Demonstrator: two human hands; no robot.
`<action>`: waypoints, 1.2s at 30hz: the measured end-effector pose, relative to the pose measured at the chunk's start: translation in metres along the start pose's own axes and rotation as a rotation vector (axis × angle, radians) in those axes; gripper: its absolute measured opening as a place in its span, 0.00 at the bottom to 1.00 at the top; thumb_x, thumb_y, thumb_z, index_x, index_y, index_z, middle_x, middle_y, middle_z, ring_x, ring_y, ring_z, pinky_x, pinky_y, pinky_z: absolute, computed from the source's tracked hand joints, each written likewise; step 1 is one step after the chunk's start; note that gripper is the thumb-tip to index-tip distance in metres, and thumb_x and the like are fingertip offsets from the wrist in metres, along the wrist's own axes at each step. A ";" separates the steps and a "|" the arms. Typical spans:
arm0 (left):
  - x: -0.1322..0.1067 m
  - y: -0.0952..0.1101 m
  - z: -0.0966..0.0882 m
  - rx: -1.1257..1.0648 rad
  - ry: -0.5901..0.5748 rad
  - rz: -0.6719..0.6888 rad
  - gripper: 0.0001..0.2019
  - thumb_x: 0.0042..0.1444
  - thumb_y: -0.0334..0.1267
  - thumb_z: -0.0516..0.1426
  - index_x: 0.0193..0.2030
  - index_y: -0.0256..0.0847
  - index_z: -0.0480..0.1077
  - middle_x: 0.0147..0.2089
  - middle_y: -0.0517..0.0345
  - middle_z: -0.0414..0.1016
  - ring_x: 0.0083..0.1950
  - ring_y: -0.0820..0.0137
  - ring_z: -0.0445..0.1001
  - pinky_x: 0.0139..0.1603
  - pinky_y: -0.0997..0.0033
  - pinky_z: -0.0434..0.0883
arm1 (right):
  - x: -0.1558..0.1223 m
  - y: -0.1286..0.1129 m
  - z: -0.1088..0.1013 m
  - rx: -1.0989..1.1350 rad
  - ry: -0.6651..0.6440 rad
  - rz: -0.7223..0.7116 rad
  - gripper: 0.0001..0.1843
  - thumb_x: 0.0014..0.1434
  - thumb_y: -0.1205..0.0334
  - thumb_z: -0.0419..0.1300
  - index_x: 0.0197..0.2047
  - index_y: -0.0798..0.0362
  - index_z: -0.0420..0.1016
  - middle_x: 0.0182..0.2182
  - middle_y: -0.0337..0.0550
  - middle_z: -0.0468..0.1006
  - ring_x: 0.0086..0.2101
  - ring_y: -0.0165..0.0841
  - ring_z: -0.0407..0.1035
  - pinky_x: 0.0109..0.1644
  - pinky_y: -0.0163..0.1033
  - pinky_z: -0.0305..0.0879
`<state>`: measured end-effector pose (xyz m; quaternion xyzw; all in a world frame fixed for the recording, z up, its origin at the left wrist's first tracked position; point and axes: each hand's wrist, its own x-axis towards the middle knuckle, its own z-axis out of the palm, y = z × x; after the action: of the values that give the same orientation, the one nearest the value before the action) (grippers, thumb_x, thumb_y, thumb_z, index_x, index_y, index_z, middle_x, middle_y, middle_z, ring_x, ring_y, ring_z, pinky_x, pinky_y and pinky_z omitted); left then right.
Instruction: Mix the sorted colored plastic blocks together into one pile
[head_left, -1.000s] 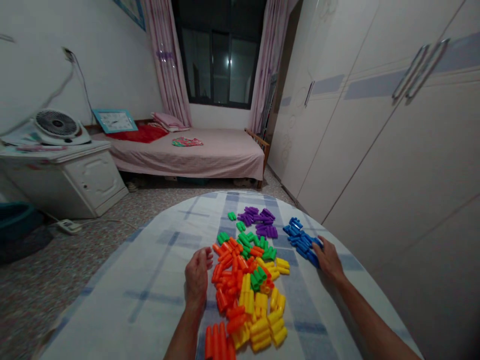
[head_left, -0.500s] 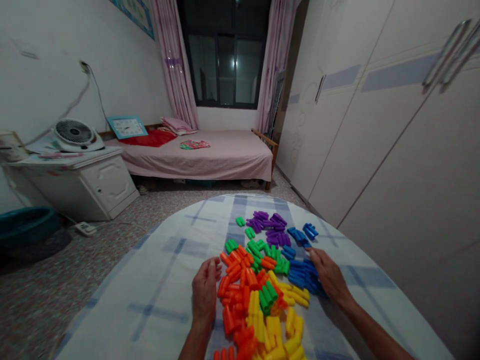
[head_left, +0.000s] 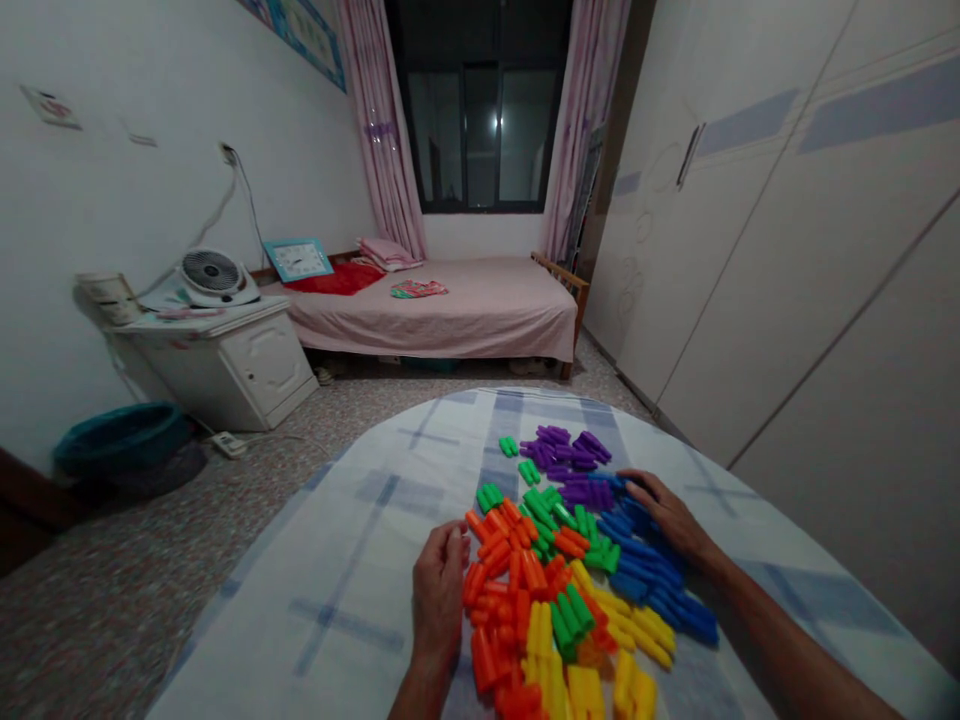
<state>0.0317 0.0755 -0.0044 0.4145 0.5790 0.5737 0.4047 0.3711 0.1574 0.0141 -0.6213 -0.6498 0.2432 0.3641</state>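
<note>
The person is leaning over a round table covered in a pale checked cloth, with a heap of small plastic pegs spread in front of them. The left hand is resting edge-on against the orange pegs, fingers loosely curled and gripping nothing. The right hand is lying flat and spread, palm down, its fingers touching the blue pegs, which are lying in a band running toward the near right. Between the two hands the green pegs are mixing with orange ones, the yellow pegs are lying nearest the person, and the purple pegs are sitting at the far side, just beside the right fingertips. Beyond the table a bed with a pink sheet is standing under the dark window, and a small fan is sitting on a white cabinet at the left.
</note>
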 end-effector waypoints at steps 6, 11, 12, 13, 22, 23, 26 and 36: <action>-0.001 0.001 0.000 0.024 0.004 0.025 0.20 0.57 0.53 0.52 0.41 0.38 0.73 0.41 0.50 0.76 0.40 0.65 0.75 0.38 0.69 0.71 | -0.022 -0.056 0.000 0.069 -0.303 -0.076 0.25 0.60 0.43 0.49 0.48 0.49 0.76 0.48 0.43 0.77 0.50 0.41 0.69 0.57 0.45 0.61; 0.000 0.000 -0.001 0.042 0.000 0.035 0.20 0.58 0.52 0.52 0.42 0.38 0.73 0.39 0.52 0.76 0.38 0.67 0.74 0.37 0.70 0.71 | 0.049 -0.041 0.012 -0.206 -0.016 -0.123 0.27 0.63 0.49 0.41 0.54 0.52 0.71 0.54 0.46 0.72 0.56 0.37 0.62 0.62 0.43 0.53; 0.000 0.000 -0.001 0.047 0.000 0.032 0.20 0.58 0.52 0.52 0.42 0.38 0.73 0.39 0.52 0.76 0.38 0.67 0.74 0.37 0.70 0.71 | 0.067 -0.036 0.017 -0.289 -0.013 -0.084 0.28 0.63 0.49 0.41 0.57 0.54 0.69 0.57 0.48 0.69 0.58 0.38 0.60 0.63 0.44 0.51; 0.000 0.000 -0.002 0.049 0.002 0.029 0.20 0.58 0.53 0.52 0.42 0.38 0.73 0.39 0.52 0.76 0.37 0.67 0.74 0.37 0.70 0.71 | 0.084 -0.031 0.022 -0.307 -0.014 -0.064 0.28 0.63 0.50 0.41 0.58 0.56 0.68 0.59 0.50 0.66 0.60 0.39 0.57 0.64 0.47 0.49; -0.001 -0.003 0.000 0.079 -0.022 0.049 0.18 0.60 0.50 0.49 0.42 0.39 0.72 0.39 0.53 0.75 0.38 0.68 0.73 0.38 0.71 0.69 | 0.125 -0.042 0.066 -0.340 -0.269 -0.169 0.31 0.60 0.42 0.47 0.57 0.52 0.70 0.58 0.48 0.69 0.58 0.45 0.60 0.62 0.49 0.52; -0.001 -0.003 0.000 0.090 -0.019 0.059 0.18 0.61 0.50 0.49 0.42 0.39 0.72 0.40 0.53 0.75 0.38 0.68 0.72 0.37 0.71 0.69 | 0.120 -0.047 0.067 -0.340 -0.309 -0.198 0.30 0.59 0.41 0.48 0.55 0.51 0.71 0.56 0.48 0.71 0.56 0.44 0.62 0.60 0.47 0.55; 0.001 -0.004 0.000 0.117 -0.005 0.105 0.16 0.61 0.48 0.49 0.43 0.39 0.72 0.44 0.52 0.73 0.40 0.68 0.72 0.39 0.70 0.70 | 0.100 -0.059 0.067 -0.339 -0.390 -0.259 0.27 0.58 0.43 0.51 0.52 0.51 0.73 0.51 0.48 0.73 0.51 0.41 0.66 0.57 0.45 0.59; 0.006 -0.004 0.000 0.226 0.023 0.205 0.15 0.60 0.43 0.48 0.44 0.41 0.72 0.53 0.50 0.69 0.56 0.64 0.67 0.60 0.59 0.63 | -0.019 -0.118 0.033 -0.081 -0.574 -0.352 0.14 0.60 0.53 0.54 0.44 0.51 0.72 0.43 0.44 0.72 0.43 0.34 0.67 0.48 0.39 0.63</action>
<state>0.0300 0.0807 -0.0086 0.5078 0.5992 0.5478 0.2882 0.2703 0.1301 0.0813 -0.4198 -0.8323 0.3154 0.1777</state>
